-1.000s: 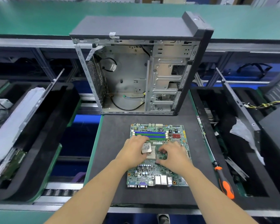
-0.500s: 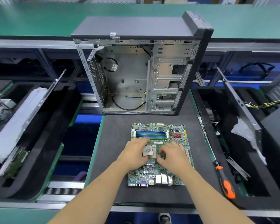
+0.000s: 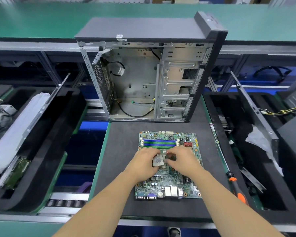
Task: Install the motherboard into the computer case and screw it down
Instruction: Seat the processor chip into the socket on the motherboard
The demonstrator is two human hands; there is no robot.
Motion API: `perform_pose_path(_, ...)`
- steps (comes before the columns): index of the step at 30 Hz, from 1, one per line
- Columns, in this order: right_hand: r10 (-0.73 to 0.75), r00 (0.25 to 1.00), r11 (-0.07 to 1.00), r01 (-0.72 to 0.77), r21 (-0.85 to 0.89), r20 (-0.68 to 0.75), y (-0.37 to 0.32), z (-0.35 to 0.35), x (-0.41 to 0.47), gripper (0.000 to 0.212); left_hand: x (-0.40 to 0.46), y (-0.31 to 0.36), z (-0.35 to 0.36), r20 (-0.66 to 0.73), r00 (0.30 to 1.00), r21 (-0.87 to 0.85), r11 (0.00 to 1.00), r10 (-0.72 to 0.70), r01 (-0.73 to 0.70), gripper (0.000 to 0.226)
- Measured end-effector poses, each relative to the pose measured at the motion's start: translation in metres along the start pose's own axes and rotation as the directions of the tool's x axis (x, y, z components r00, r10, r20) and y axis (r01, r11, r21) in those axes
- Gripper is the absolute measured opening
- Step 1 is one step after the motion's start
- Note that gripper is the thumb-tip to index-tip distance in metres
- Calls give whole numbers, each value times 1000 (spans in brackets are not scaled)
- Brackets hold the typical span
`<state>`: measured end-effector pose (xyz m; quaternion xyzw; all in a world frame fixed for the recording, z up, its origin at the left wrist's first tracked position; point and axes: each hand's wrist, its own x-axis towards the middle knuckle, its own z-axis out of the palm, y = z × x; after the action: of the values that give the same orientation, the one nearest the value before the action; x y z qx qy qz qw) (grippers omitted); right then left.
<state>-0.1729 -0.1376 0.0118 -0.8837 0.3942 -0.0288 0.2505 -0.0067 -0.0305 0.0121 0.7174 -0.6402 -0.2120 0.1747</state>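
Observation:
The green motherboard (image 3: 167,182) lies flat on a black mat (image 3: 120,151), its blue memory slots toward the case. Behind it stands the open computer case (image 3: 135,82), its bare metal interior and loose black cables facing me. Both hands are at the middle of the board. My left hand (image 3: 143,163) has its fingers around a silver square processor chip (image 3: 158,160), which sits tilted over the socket. My right hand (image 3: 184,161) is curled right beside it, fingertips down on the socket area; what they grip is hidden.
An orange-handled screwdriver (image 3: 239,194) lies at the mat's right edge. Black foam trays stand on the left (image 3: 41,151) and right (image 3: 246,151), holding wrapped parts and metal panels. A green conveyor runs behind the case.
Both hands have drawn closer together over the socket and shifted slightly toward the memory slots. The chip stays under my left fingers. The board and the case have not moved.

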Motion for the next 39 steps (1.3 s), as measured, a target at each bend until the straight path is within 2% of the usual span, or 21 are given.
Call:
perform_pose_path(4,130,984,977,-107,182,-119,0,1,6,20,2,-1,0,-1,1000,-1,1000,10,-10,48)
perform_pose_path(9,198,977,959,-176,224,-81,4,0,11,22,6,-3,4,36,999,8,1000,10,-10,46)
perform_pose_path(17,176,981,962,-155,224,-77,4,1,10,18,10,-5,10,33,999,37,999,24,-25,41)
perform_pose_path(22,166,984,965,-148,216,-68,5,0,10,19,10,-6,10,29,999,41,999,27,-29,46)
perform_pose_path(39,148,987,974,-136,179,-56,3,0,8,17,10,-2,6,72,997,170,985,-23,11,46)
